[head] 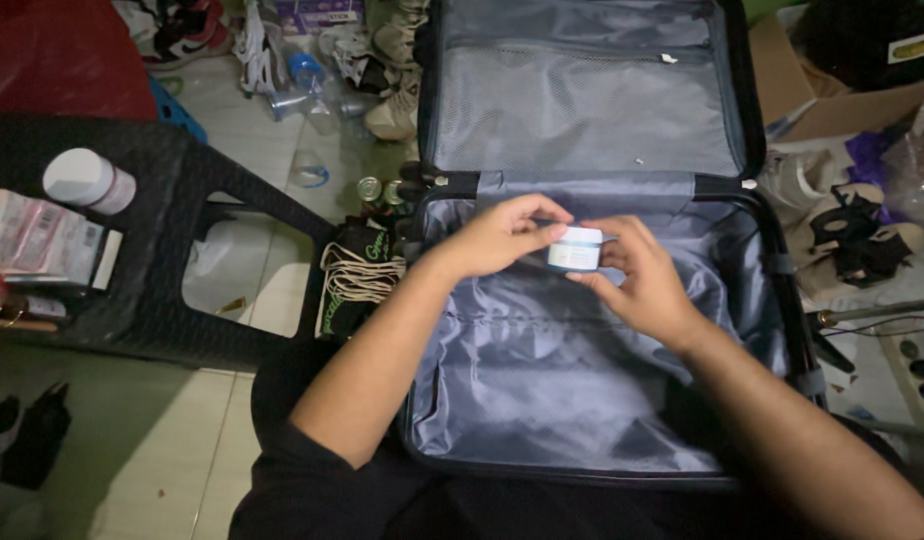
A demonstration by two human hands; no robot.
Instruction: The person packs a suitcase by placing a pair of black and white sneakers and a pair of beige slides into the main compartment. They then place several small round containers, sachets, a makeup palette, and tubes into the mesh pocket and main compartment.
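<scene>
while both the left hand (502, 235) and right hand (637, 275) grip a small white jar (574, 247), the open suitcase (542, 400) lies bare.

A cluttered home room with a pale tiled floor (272, 150), where an open suitcase (582, 330) fills the centre, shoes (392, 100) and bottles (307, 80) litter the top, and a black plastic chair (172, 230) stands left.

2 hands (502, 238) (640, 280) grip small jar (574, 248) — over suitcase (542, 400).
</scene>
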